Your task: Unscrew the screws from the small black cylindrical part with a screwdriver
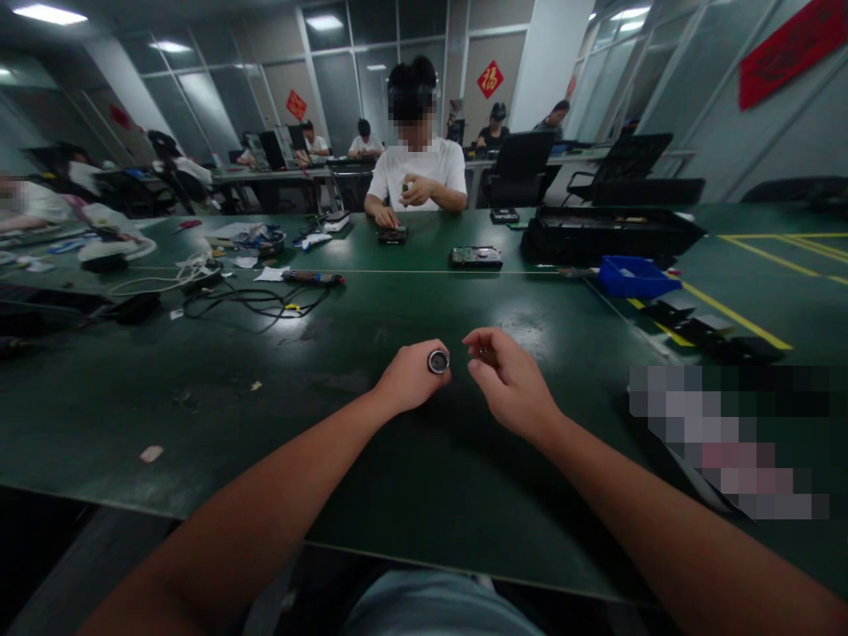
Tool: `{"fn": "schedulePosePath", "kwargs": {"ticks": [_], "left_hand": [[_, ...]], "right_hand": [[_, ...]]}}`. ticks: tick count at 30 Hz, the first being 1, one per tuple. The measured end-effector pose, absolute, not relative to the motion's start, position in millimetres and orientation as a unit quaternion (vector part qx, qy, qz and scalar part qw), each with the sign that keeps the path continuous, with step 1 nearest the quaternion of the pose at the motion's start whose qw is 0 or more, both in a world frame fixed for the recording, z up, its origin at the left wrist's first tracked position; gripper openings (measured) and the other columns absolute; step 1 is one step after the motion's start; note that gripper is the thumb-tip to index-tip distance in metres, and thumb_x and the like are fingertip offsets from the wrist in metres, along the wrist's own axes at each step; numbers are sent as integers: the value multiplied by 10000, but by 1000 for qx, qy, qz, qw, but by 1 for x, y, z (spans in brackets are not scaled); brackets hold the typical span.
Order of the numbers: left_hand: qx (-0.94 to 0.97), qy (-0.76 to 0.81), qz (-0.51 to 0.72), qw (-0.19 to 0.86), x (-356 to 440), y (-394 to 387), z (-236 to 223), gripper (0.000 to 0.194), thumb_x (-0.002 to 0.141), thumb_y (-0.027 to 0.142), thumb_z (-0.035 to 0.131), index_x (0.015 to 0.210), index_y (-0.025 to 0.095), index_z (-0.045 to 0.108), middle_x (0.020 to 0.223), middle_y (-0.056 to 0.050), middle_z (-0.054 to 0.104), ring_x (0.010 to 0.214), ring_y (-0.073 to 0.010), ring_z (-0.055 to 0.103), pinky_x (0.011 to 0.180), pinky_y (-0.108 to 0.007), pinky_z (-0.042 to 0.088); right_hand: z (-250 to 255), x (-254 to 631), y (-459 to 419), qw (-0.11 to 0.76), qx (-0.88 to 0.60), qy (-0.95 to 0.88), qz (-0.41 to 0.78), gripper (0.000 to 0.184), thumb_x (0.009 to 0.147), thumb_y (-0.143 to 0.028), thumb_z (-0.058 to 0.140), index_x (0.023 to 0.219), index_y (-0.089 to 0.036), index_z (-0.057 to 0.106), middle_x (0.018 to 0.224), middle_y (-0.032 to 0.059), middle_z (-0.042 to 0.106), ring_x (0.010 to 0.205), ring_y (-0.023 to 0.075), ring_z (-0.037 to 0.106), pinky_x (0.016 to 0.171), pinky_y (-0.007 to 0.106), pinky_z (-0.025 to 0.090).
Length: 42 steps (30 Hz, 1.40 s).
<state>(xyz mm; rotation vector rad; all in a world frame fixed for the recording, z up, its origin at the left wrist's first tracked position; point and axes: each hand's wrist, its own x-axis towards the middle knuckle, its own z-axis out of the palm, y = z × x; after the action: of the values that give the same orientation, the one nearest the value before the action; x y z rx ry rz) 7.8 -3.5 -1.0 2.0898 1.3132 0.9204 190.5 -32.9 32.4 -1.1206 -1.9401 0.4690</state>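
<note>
Well inside table edge (411, 556) | left hand (412, 378): cylinder (438, 361) | right hand (510, 382): apart

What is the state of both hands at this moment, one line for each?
Left hand: closed, holding a silver-rimmed, round-ended object.
Right hand: partly open, loosely curled; whether it holds something small cannot be told.

I have a blue bin (637, 277) standing on the green table (361, 314). Just behind it, extending to both sides, I see a long black tray (606, 235). To its left lies a hard drive (475, 257), green circuit board showing. To its right, nearer me, sit small black blocks (708, 330). Well to its left I note a tangled black cable (252, 313); beyond it, leftward, a co-worker (424, 168) in white.
</note>
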Motion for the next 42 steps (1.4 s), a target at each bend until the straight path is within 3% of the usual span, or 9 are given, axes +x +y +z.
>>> {"fn": "schedulePosePath", "kwargs": {"ticks": [5,10,14,23,42], "left_hand": [[738,515,356,250,6,-1,0,45,776,181,643,786,197,602,737,36,624,686,-128,561,631,-247,392],[730,529,358,243,3,0,0,39,778,185,634,771,197,597,728,33,625,675,-128,558,620,-248,382],[729,539,350,236,3,1,0,38,771,184,637,768,199,602,724,29,630,679,-134,564,615,-251,377],[734,544,340,225,5,-1,1,40,776,186,637,775,207,603,724,29,631,669,-136,558,601,-256,367],[745,520,344,236,3,0,0,30,775,185,634,784,200,610,723,32,629,672,-132,563,608,-254,368]], "right_hand": [[39,194,-34,454,-438,-762,147,235,985,-292,464,1084,-216,664,1093,88,641,1010,223,620,867,366,490],[41,197,-40,490,-466,-727,118,238,979,-395,526,1034,-229,688,813,29,669,707,175,631,672,321,496],[37,197,-42,547,-445,-692,154,251,994,-402,503,1129,-233,632,870,33,732,745,181,700,709,327,549],[35,194,-41,491,-448,-737,124,214,984,-370,516,1090,-227,635,916,58,765,826,206,735,768,348,551],[38,194,-41,486,-463,-728,140,209,970,-361,539,1056,-200,641,884,60,768,783,194,732,728,331,537]]}}
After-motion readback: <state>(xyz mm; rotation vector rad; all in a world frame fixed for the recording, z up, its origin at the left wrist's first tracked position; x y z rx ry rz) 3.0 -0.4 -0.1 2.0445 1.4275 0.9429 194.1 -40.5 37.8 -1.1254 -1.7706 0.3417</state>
